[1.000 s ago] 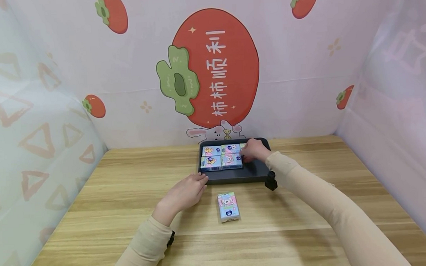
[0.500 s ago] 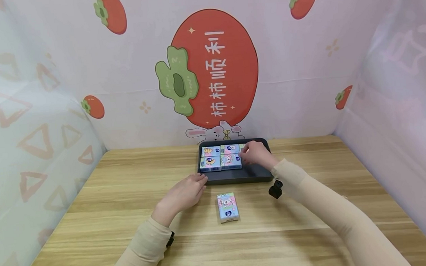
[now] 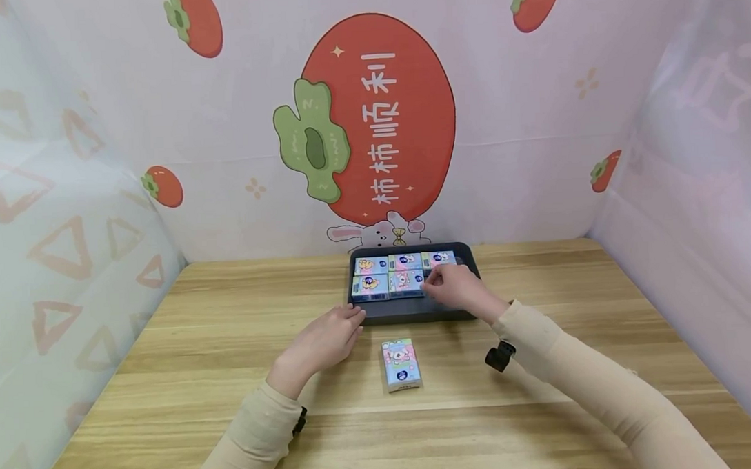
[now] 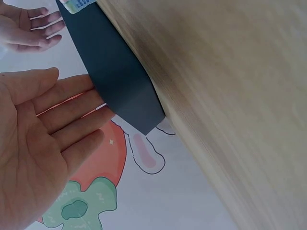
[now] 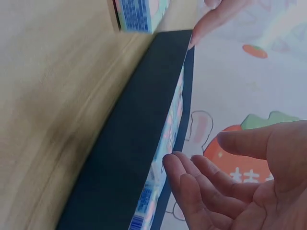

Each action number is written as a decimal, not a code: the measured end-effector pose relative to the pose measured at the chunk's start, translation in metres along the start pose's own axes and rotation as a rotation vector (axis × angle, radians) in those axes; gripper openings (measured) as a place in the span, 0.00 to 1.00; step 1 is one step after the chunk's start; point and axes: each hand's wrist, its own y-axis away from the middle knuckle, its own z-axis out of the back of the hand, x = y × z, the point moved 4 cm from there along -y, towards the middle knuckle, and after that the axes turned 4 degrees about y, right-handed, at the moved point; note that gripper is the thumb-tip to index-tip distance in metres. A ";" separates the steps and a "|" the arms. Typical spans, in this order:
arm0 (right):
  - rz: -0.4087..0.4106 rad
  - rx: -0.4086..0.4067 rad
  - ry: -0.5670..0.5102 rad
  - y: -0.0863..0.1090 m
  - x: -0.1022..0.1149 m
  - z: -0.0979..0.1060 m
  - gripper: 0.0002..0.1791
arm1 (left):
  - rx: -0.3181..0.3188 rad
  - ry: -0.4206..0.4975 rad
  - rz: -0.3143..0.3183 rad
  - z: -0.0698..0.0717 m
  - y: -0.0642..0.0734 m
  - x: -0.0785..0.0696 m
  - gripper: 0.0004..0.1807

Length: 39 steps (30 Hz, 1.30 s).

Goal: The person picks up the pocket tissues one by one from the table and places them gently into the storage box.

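Note:
A dark shallow tray (image 3: 416,317) stands near the back wall. Two rows of small pastel cartoon-printed packs lie in it, like pocket tissue packs. At the tray's front left corner my left hand (image 3: 323,341) touches the rim with extended fingertips, as its wrist view shows against the tray wall (image 4: 115,72). My right hand (image 3: 461,287) hovers over the right part of the tray, beside the front-row pack (image 3: 405,282) and just in front of the back right pack (image 3: 438,260). Its loosely bent fingers (image 5: 196,165) hold nothing in the right wrist view.
One more pack (image 3: 401,365) lies on the wooden table (image 3: 228,295) in front of the tray. Behind the table hangs a white cloth (image 3: 522,153) printed with red persimmons, with further cloth at both sides. Each sleeve cuff carries a small black camera (image 3: 500,356).
My right hand has drawn back toward me and to the right, off the back right pack, which now shows almost whole. The left hand has kept its place at the tray corner.

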 end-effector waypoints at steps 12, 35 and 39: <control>0.054 -0.044 0.006 0.024 0.007 -0.010 0.10 | 0.007 0.006 0.004 0.000 0.001 -0.001 0.19; 0.027 0.072 -0.058 0.050 0.011 -0.046 0.17 | 0.027 -0.007 0.017 0.001 0.000 -0.002 0.20; 0.053 0.105 -0.047 0.053 0.012 -0.053 0.22 | 0.031 -0.009 0.024 0.001 0.000 -0.002 0.20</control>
